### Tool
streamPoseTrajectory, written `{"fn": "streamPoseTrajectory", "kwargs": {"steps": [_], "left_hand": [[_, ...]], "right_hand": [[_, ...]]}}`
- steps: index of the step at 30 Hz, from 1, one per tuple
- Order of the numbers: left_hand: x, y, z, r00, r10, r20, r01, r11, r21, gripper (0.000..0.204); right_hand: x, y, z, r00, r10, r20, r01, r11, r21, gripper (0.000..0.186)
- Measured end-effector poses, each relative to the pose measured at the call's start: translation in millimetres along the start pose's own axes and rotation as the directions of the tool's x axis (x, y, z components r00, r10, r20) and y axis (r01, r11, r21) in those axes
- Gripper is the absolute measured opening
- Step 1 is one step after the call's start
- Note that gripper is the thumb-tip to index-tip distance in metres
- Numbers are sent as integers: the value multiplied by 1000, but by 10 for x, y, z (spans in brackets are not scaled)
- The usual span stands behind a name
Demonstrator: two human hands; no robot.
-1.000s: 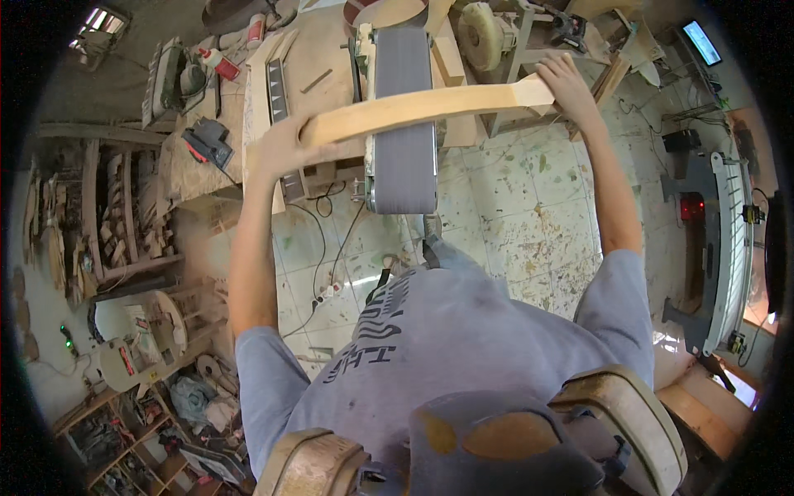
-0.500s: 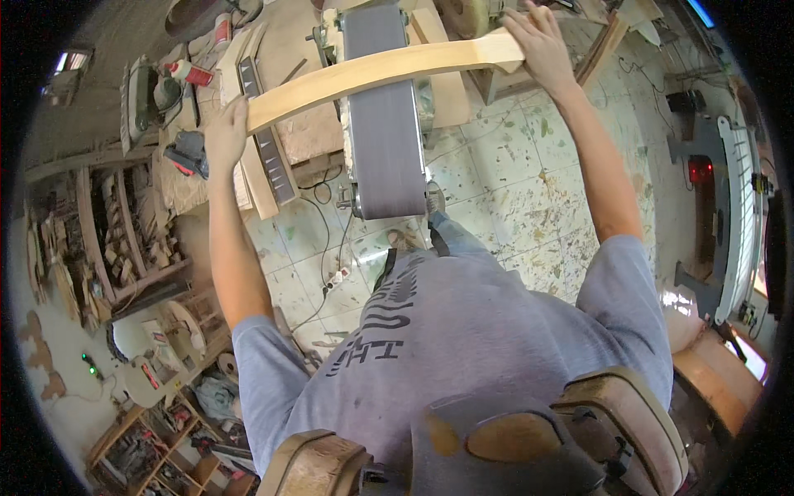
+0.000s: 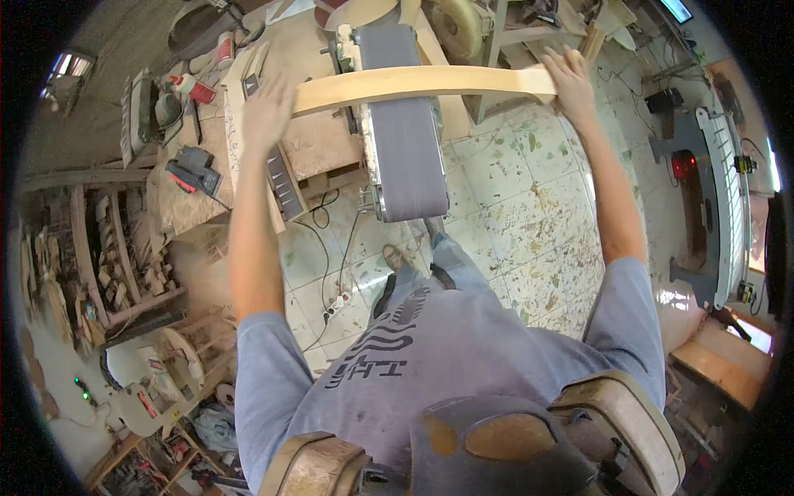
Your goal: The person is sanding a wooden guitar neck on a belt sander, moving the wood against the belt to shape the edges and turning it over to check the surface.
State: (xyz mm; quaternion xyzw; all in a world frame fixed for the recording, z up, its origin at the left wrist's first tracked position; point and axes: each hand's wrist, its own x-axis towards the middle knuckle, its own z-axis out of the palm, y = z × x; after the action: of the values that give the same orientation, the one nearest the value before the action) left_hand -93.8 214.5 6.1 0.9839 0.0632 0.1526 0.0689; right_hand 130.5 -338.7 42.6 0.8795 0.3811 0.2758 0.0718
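A long, gently curved piece of pale wood (image 3: 413, 83) lies crosswise over the dark belt of a belt sander (image 3: 405, 157). Its wider, squared end is at the right, where my right hand (image 3: 572, 83) grips it with the fingers bent over the tip. My left hand (image 3: 269, 112) is at the other end, closed around it, though motion smears the fingers. Both arms reach well forward, one on each side of the sander. Whether the wood's underside presses on the belt cannot be made out.
Left of the sander, a workbench (image 3: 318, 136) bears a red-and-white bottle (image 3: 195, 88) and a black-and-red power tool (image 3: 195, 169). A power strip (image 3: 337, 304) with cables lies on the paint-spotted tile floor (image 3: 517, 223). Shelves of wood offcuts (image 3: 116, 248) stand farther left.
The view has shifted, so the sander appears farther right. Both hands have carried the wood to the right, and it now lies more level across the belt.
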Motion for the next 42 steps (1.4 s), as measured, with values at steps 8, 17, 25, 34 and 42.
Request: {"fn": "streamPoseTrajectory", "kwargs": {"steps": [8, 17, 25, 34, 42], "left_hand": [[150, 723, 78, 1000, 3, -16, -4, 999, -48, 56], [-317, -241, -338, 994, -92, 54, 99, 985, -140, 53], [-398, -454, -325, 996, -77, 54, 80, 996, -49, 54], [259, 969, 105, 997, -61, 45, 62, 998, -9, 60], [252, 1212, 77, 993, -105, 55, 109, 990, -86, 61]], "right_hand": [[-249, 536, 120, 997, 36, 72, -27, 992, -124, 47], [304, -478, 73, 1000, 1, 26, 0, 999, -34, 43], [265, -636, 59, 999, 50, 17, -51, 995, 87, 49], [-175, 719, 312, 990, 78, 118, -72, 996, -54, 58], [-116, 883, 368, 984, 85, 158, -74, 995, -73, 58]]}}
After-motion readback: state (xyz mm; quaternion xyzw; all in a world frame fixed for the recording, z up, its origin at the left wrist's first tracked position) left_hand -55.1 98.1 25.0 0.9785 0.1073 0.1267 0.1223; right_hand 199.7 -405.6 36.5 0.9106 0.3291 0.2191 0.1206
